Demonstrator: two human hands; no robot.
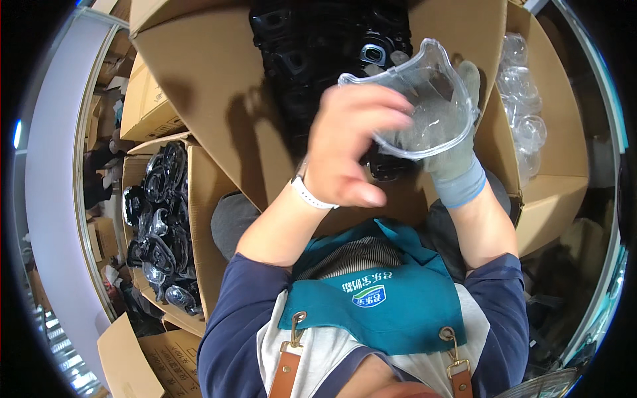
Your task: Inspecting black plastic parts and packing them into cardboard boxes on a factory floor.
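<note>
A clear, curved plastic cover (428,69) with a notched upper rim is held up in front of me. My right hand (443,161), in a grey glove with a blue cuff, supports it from behind and shows through the plastic. My bare left hand (350,136), a white band on its wrist, is at the cover's left edge. Its thumb is spread from the fingers, which are blurred and overlap the rim; whether they touch it I cannot tell. Beyond both hands, glossy black moulded parts (292,60) lie in a large cardboard box (206,73). One has a silver-rimmed lens (373,54).
On the right, an open carton (557,132) contains several clear plastic covers (527,99). To the left, another carton (209,199) is full of black parts with clear lenses (159,222). Further cardboard boxes (146,99) stand beside a pale upright panel (56,172).
</note>
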